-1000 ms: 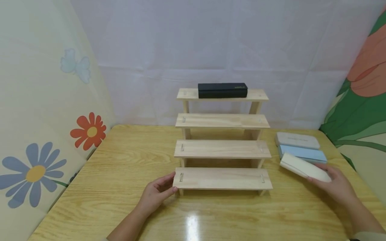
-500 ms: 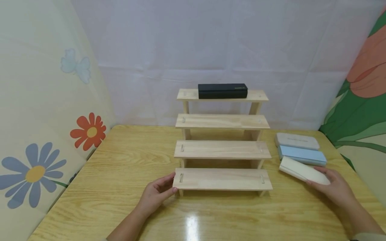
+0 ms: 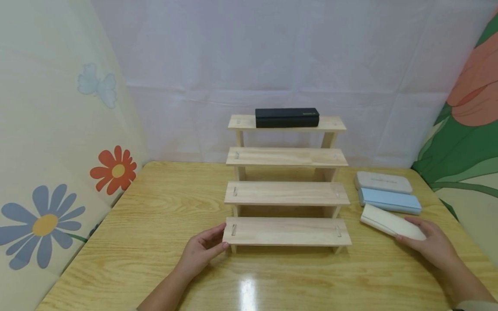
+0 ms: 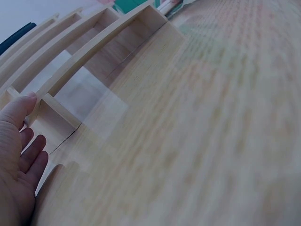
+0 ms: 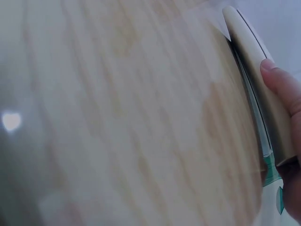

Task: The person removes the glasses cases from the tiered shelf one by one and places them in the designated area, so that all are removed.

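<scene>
My left hand (image 3: 199, 251) holds the left end of the lowest board of a wooden tiered display stand (image 3: 287, 232). Its thumb lies at the board's front corner; in the left wrist view the lower fingers (image 4: 35, 157) hang free beside the stand's leg. To the right of the stand, my right hand (image 3: 437, 244) grips a cream glasses case (image 3: 391, 221) by its right end, thumb along the near side. The case lies slanted, its left end close to a light blue glasses case (image 3: 390, 200). A black glasses case (image 3: 287, 118) rests on the top board.
Behind the blue case lies a grey glasses case (image 3: 384, 182). The wood-grain table (image 3: 175, 194) reaches back to a white cloth backdrop (image 3: 202, 56). Flower-printed panels (image 3: 50, 142) border it at left and right.
My right hand has lowered the cream case slightly toward the table, a little away from the blue case. The left hand and the stand have stayed in place.
</scene>
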Demonstrator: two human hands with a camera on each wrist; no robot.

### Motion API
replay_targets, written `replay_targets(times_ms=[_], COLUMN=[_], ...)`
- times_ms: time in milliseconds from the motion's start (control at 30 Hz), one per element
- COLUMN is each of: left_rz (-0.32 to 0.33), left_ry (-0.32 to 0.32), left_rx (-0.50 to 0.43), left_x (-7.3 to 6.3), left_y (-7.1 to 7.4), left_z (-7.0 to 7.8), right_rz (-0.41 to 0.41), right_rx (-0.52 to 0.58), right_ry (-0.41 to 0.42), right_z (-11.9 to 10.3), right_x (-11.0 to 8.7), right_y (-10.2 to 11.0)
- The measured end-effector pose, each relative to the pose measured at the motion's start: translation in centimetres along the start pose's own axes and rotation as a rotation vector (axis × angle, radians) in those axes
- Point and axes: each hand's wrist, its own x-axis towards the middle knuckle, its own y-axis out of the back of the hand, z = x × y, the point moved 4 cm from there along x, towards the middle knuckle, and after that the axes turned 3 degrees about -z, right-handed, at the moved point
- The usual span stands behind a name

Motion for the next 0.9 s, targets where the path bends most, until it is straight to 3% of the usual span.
replay_targets(times_ms=[400, 733, 900], left_rz=[-0.005, -0.002, 0.002], left_ry=[0.012, 0.002, 0.007], left_rx=[-0.003, -0.002, -0.002], left_x=[-0.03, 0.01, 0.03], left_y=[0.0, 0.01, 0.01], left_z=[-0.03, -0.08, -0.1], right_rz=[-0.032, 0.021, 0.026], right_rx=[-0.037, -0.084, -0.118], right_ry=[0.003, 0.015, -0.03], right_z=[0.32, 0.7, 0.85], right_x=[0.45, 0.61, 0.64], right_y=[0.08, 0.21, 0.44])
